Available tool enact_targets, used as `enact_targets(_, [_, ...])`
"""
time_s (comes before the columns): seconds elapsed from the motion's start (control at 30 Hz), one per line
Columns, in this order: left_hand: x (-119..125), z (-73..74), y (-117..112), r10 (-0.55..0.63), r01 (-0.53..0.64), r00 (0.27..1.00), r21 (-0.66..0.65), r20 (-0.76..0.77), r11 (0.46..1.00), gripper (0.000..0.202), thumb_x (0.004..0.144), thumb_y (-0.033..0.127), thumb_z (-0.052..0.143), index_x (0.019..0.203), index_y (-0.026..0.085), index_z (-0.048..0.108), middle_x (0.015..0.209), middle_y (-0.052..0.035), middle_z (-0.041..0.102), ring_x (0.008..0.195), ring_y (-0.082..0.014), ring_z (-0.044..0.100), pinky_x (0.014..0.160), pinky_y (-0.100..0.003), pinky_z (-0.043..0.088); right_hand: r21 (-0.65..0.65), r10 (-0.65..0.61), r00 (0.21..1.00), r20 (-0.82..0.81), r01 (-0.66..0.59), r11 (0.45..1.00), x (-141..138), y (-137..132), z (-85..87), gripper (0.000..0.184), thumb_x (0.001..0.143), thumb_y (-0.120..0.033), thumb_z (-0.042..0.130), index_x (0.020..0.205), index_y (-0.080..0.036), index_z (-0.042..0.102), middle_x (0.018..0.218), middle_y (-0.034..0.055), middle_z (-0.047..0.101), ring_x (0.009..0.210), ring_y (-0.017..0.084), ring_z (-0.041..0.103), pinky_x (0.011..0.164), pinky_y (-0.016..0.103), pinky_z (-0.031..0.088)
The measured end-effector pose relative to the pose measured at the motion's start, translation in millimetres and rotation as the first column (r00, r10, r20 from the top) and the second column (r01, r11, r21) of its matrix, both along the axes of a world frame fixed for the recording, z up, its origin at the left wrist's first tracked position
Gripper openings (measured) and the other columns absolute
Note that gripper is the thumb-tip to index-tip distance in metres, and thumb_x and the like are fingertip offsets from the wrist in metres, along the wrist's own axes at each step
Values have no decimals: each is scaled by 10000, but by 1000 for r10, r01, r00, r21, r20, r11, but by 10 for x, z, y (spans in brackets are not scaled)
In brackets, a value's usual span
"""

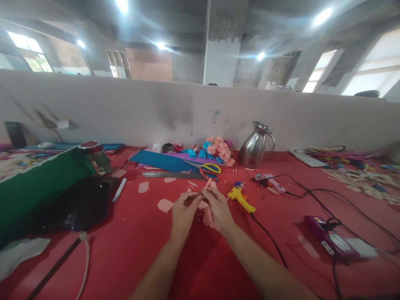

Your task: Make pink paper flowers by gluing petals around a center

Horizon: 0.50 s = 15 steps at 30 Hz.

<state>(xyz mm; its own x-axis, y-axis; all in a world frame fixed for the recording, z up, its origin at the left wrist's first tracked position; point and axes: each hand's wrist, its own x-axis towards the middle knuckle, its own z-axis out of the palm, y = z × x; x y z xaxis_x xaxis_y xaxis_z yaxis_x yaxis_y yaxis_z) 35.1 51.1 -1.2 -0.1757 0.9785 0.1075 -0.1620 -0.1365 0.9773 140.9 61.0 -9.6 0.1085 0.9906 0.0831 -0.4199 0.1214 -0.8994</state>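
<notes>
Both of my hands meet over the red table (131, 241). My left hand (183, 211) and my right hand (218, 207) have their fingers pinched together on a small pink paper piece (206, 185) held between them. More pink paper (207, 216) hangs below my right hand. Loose pink petal cut-outs (164, 205) lie on the table just left of my hands. A yellow glue gun (240, 198) rests right of my right hand, its black cord trailing toward me. Scissors (208, 168) with yellow and red handles lie just beyond my hands.
Finished pink and blue paper flowers (218, 150) sit by the white partition, next to a steel jug (254, 146). Blue and purple sheets (162, 160) lie behind the scissors. A green board (37, 183) and black bag (84, 204) fill the left; a power strip (328, 237), cables and wooden sticks (359, 177) lie right.
</notes>
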Motion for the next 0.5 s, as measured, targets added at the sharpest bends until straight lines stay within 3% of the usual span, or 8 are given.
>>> enact_targets(0.1, [-78,52,24,-21,24,996,-34,87,999,249,643,321,729,852,189,707,906,-57,701,891,-183,604,805,-257,431,-34,140,988,-72,-142,989,29,-26,68,207,665,-352,709,714,-176,612,657,-12,571,620,112,512,633,239,419])
enact_targets(0.2, [-152,72,49,-222,253,945,-103,241,962,286,651,333,732,887,173,717,901,-75,705,876,-180,612,807,-264,439,-84,285,953,-101,-294,952,35,-83,127,227,642,-352,732,721,-176,612,623,-32,539,551,88,467,559,212,378])
enact_targets(0.3, [-188,78,56,-348,403,877,-112,332,909,249,645,295,746,846,149,723,807,-72,706,783,-165,621,776,-264,452,-96,334,940,-67,-339,936,37,-123,152,251,627,-370,744,717,-172,618,610,-39,523,527,79,440,522,202,345])
enact_targets(0.5, [-196,101,45,-335,402,871,-129,358,906,214,621,264,761,784,130,730,781,-82,704,743,-160,620,745,-250,460,-93,361,931,51,-356,930,48,-108,76,265,643,-412,724,697,-163,649,560,-37,503,502,79,407,507,213,328])
